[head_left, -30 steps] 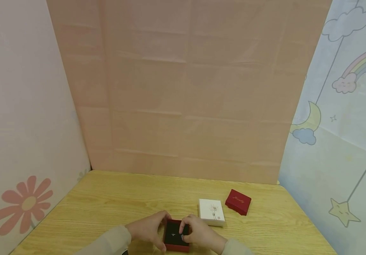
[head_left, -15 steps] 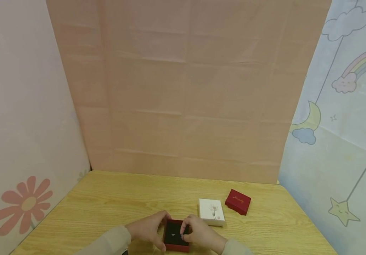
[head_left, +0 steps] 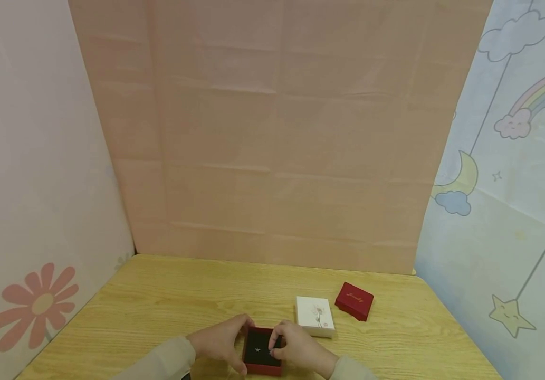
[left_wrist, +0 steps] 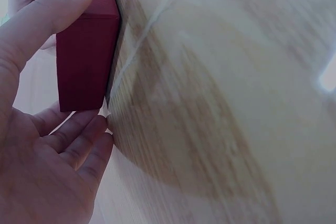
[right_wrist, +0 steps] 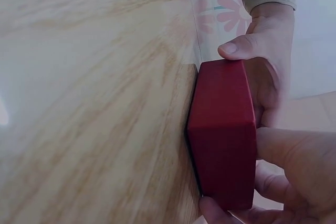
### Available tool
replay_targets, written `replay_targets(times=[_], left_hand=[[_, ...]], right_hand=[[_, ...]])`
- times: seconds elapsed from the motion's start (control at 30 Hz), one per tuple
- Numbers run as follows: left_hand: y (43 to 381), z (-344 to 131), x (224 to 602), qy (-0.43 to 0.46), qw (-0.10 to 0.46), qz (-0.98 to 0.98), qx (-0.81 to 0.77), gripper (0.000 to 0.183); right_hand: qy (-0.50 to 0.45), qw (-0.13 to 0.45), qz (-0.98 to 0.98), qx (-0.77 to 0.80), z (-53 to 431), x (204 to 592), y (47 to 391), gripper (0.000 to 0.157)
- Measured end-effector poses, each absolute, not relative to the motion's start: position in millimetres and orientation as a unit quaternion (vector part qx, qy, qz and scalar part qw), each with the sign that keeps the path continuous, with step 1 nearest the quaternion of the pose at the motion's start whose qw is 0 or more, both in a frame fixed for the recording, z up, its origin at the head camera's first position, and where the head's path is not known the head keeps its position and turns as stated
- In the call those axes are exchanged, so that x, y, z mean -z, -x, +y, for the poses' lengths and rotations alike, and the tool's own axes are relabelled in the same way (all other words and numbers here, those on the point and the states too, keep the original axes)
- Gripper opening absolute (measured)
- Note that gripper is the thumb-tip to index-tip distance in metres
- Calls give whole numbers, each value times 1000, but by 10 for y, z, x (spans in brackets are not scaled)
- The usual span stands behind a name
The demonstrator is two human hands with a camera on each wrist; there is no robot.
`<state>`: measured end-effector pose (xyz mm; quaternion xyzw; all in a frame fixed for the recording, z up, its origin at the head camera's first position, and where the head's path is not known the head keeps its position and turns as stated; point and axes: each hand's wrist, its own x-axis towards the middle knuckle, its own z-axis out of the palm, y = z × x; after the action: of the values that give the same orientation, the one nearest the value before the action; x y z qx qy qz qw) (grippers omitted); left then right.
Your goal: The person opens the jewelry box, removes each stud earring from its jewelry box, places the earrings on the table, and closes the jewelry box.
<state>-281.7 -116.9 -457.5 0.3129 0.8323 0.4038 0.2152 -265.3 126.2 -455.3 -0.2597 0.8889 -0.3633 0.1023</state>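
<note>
An open red jewelry box [head_left: 264, 369] with a black pad inside stands near the table's front edge. My left hand [head_left: 225, 340] grips it from the left. In the left wrist view the thumb presses the red wall and the other fingers lie along the adjoining side. A small silver star-shaped earring [head_left: 257, 350] sits on the pad's left half. Over the right half, thumb and index finger of my right hand [head_left: 300, 349] pinch a second small silver earring, mostly covered by the fingertips. In the right wrist view the box wall hides those fingertips; other fingers touch its outer side.
Just behind my right hand lies a white box [head_left: 314, 314] with a flower print. Farther right is a red lid-like box [head_left: 355, 301] with gold lettering. The wooden table [head_left: 182, 290] meets a tan backdrop [head_left: 272, 158] at the back and printed cloth walls on both sides.
My right fingertips have shifted very slightly over the pad's right half, and less of the earring there shows. My left hand and the boxes have stayed in place.
</note>
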Motion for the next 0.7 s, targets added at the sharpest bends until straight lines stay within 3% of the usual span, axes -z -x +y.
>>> replay_targets(times=[0.27, 0.7], left_hand=[[2810, -1167, 4569, -309, 215, 835, -401, 70], [2812, -1165, 4564, -313, 214, 833, -402, 71]], right_hand=[[264, 100, 887, 366, 1254, 4558, 2670, 10], [241, 161, 862, 415, 1288, 4516, 2714, 7]])
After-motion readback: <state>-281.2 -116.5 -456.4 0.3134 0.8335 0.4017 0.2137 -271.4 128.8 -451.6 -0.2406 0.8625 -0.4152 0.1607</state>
